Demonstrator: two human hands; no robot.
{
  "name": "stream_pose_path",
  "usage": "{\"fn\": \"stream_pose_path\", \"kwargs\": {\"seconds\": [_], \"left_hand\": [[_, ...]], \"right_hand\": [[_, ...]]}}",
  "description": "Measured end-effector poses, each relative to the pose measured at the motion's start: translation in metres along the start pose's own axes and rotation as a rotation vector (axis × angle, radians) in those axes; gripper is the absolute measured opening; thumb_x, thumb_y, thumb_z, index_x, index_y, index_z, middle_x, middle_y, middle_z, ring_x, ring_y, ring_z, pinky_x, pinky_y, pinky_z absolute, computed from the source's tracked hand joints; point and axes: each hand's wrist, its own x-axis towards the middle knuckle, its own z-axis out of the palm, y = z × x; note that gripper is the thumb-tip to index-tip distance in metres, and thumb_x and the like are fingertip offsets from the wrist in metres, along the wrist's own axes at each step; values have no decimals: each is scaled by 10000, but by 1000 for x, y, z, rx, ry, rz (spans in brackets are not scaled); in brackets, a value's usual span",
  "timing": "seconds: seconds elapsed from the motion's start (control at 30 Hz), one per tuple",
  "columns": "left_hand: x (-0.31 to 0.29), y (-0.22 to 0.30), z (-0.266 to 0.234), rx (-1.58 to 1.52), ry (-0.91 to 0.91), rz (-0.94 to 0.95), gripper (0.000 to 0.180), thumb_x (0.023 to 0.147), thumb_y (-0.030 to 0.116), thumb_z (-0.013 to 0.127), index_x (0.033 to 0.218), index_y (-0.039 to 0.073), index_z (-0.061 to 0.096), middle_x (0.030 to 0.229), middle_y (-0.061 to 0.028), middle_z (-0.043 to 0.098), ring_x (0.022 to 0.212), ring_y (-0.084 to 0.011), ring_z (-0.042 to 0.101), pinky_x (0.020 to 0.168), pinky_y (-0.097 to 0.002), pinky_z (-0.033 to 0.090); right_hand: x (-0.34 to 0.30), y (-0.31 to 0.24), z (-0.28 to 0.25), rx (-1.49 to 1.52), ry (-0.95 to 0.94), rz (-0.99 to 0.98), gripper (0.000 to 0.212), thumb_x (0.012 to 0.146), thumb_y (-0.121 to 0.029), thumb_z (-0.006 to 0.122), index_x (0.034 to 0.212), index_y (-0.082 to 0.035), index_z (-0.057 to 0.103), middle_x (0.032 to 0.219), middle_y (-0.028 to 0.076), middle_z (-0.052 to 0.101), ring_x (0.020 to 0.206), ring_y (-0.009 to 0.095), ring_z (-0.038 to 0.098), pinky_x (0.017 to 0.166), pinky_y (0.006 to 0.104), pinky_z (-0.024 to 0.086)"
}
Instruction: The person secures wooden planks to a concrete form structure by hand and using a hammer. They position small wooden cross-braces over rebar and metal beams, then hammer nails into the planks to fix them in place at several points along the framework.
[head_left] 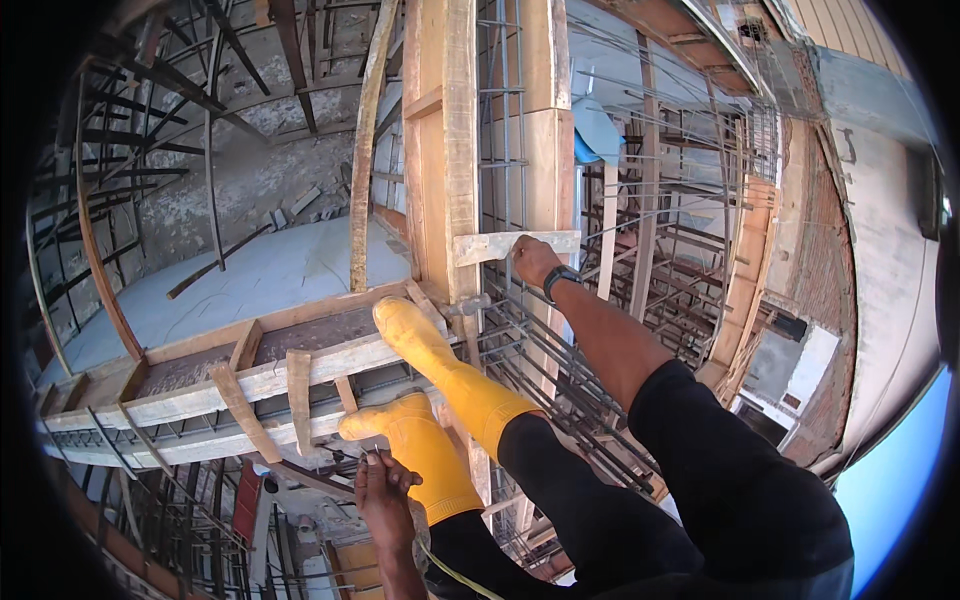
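A short, pale wooden board (486,247) lies crosswise over the tops of the long beam formwork (461,130). My right hand (535,260) is closed on this board near its right part, the arm reaching out from the lower right. Beneath it, a cage of steel rebar (503,130) runs between the formwork sides. My left hand (384,488) is held low beside a yellow boot (432,465), fingers pinched together. A thin, nail-like piece shows at its fingertips, too small to name surely. A grey, rounded metal thing (472,304) rests by the formwork below the board.
My other yellow boot (425,345) stands where the beam meets a second formwork (190,405) braced with wooden cleats. Long rebars (570,375) run below my right arm. Deep gaps with scaffold poles (660,230) lie on both sides. A grey panel (270,280) is at left.
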Motion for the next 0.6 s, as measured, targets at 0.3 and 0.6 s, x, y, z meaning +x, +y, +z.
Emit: {"fn": "stream_pose_path", "kwargs": {"seconds": [0.3,0.6], "left_hand": [[58,7,33,322,29,-42,253,1050,323,492,904,117,498,710,28,381,624,-108,378,624,-307,394],[83,16,71,418,5,-73,272,1061,319,492,900,102,523,692,19,396,622,-118,412,631,-305,448]], "right_hand": [[71,19,55,347,204,71,144,899,-113,562,971,-47,668,960,229,697,945,414,663,833,481,527],[77,78,71,590,491,457,257,860,-165,667,1094,-59,657,1141,240,661,1092,393,624,899,464,515]]}}
